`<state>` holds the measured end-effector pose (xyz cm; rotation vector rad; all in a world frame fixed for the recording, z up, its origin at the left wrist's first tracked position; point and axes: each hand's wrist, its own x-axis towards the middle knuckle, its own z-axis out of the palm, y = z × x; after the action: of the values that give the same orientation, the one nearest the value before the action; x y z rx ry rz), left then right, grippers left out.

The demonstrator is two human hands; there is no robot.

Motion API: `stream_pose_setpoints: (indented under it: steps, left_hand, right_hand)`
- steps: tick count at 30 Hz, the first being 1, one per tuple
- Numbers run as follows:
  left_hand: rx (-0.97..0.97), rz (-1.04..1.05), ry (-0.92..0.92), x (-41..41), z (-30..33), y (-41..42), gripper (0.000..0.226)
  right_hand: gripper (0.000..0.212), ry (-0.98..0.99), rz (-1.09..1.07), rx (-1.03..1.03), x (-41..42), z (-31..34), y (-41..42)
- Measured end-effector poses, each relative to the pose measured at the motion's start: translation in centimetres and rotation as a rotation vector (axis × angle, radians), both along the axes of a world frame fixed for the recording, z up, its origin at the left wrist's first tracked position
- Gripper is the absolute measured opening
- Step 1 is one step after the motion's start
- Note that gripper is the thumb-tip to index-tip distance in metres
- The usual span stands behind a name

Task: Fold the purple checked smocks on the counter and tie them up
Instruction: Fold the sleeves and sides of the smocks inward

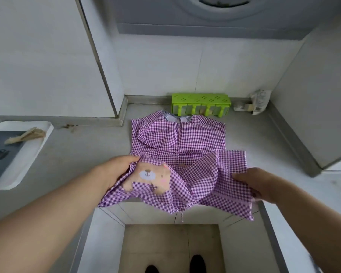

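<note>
A purple checked smock (pixel 182 138) lies on the grey counter (pixel 71 154), collar towards the back wall and sleeves folded in over the body. Its lower hem is lifted and turned up, showing a tan bear patch (pixel 152 177). My left hand (pixel 116 169) grips the hem at the left, beside the bear. At the right, my right hand (pixel 252 181) holds the other side of the hem, fingers on the cloth. Part of the hem hangs over the counter's front edge. I see only this one smock.
A green perforated box (pixel 200 103) stands against the back wall just behind the collar. A crumpled packet (pixel 259 102) and small items lie in the back right corner. A white tray (pixel 34 154) with a grey mat sits at the left. The floor and my shoes show below.
</note>
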<state>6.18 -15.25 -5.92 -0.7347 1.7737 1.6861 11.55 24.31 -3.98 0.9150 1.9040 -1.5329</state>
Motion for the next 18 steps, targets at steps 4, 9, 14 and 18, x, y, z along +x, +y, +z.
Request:
stream_pose_setpoints:
  steps: [4, 9, 14, 18]
  left_hand:
    - [-0.029, 0.036, -0.020, -0.4, -0.3, -0.4, 0.030]
    - [0.006, 0.308, 0.228, -1.4, 0.9, -1.4, 0.095]
    - [0.380, 0.154, 0.150, -0.9, 4.2, -0.6, 0.044]
    - [0.171, -0.176, 0.221, -0.6, 5.0, -0.2, 0.051]
  right_hand:
    - [0.026, 0.220, -0.204, 0.087, 0.2, -1.1, -1.0]
    - [0.042, 0.433, -0.265, 0.241, -0.3, -0.8, -1.6]
    - [0.052, 0.403, -0.242, -0.112, -0.6, 1.0, -2.4]
    - [0.047, 0.561, 0.192, 0.362, -0.4, 1.1, -2.3]
